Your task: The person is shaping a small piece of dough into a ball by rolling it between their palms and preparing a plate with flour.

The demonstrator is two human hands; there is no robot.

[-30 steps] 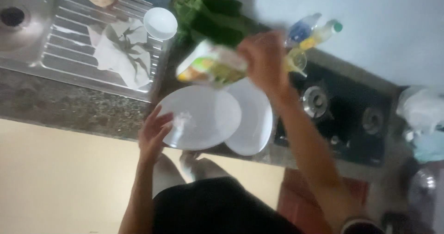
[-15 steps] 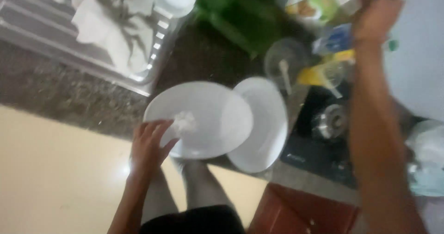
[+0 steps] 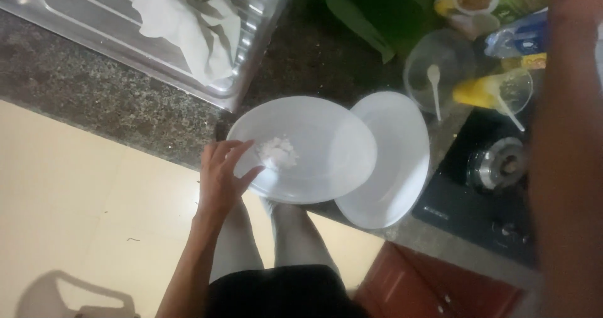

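White plate [image 3: 326, 148] with powder, rim at left hand's [image 3: 223, 173] fingertips.

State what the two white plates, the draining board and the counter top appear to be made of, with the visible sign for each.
Both white plates: smooth and slightly shiny, probably glazed ceramic, possibly melamine. Draining board: ribbed grey metal with bright reflections, likely stainless steel. Counter top: dark, speckled and polished, looks like granite or similar stone. The left hand touches the nearer plate's rim.
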